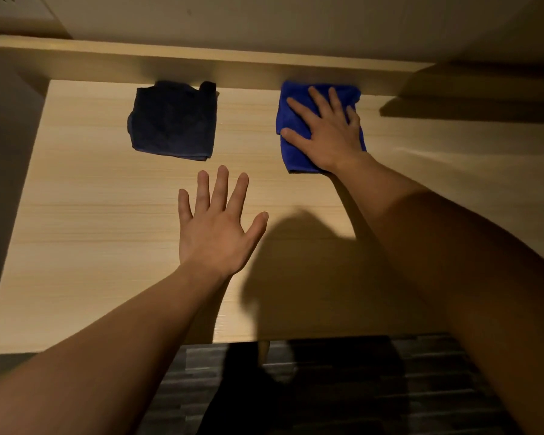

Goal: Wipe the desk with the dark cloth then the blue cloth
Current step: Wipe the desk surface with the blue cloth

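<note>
A folded dark cloth (173,120) lies on the light wooden desk (91,215) near its back edge, left of centre. To its right lies a folded blue cloth (291,152). My right hand (324,133) rests flat on top of the blue cloth, fingers spread, palm pressing down. My left hand (215,224) hovers over the bare desk in front of the dark cloth, fingers spread, holding nothing, a short way from the cloth's near edge.
A raised wooden ledge (201,62) runs along the back of the desk against the wall. The desk's left edge drops off at the frame's left. Dark striped flooring (421,387) shows below the front edge. Shadows of my arms fall across the desk's right part.
</note>
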`<action>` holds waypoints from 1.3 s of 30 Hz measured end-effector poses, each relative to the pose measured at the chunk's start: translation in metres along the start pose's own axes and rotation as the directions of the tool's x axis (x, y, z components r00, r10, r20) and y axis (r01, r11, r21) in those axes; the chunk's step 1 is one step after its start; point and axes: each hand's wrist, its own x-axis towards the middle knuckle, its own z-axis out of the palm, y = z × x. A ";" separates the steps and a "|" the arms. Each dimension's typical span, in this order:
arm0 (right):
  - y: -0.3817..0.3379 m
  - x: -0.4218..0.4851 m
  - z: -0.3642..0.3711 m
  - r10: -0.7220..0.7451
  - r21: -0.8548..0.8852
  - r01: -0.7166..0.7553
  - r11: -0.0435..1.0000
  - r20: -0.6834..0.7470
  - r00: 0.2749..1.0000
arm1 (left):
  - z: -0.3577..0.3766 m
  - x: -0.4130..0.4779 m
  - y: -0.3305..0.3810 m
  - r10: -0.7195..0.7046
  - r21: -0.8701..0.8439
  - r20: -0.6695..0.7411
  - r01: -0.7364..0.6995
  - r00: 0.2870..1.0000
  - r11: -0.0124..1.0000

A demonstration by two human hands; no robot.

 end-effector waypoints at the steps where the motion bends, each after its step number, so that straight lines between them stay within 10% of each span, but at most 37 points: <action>1: -0.001 0.000 0.000 0.003 -0.008 -0.003 1.000 0.010 1.000 | 0.000 0.000 0.000 -0.003 0.000 0.001 0.003 1.000 1.000; 24: -0.011 -0.215 0.045 -0.098 -0.052 0.101 0.994 0.055 0.994 | 0.004 -0.003 0.000 0.015 0.001 -0.053 -0.015 0.998 1.000; 39: -0.017 -0.323 0.080 -0.118 0.124 0.149 0.981 -0.227 0.967 | -0.005 -0.003 0.059 0.269 -0.147 -0.086 -0.279 0.959 0.949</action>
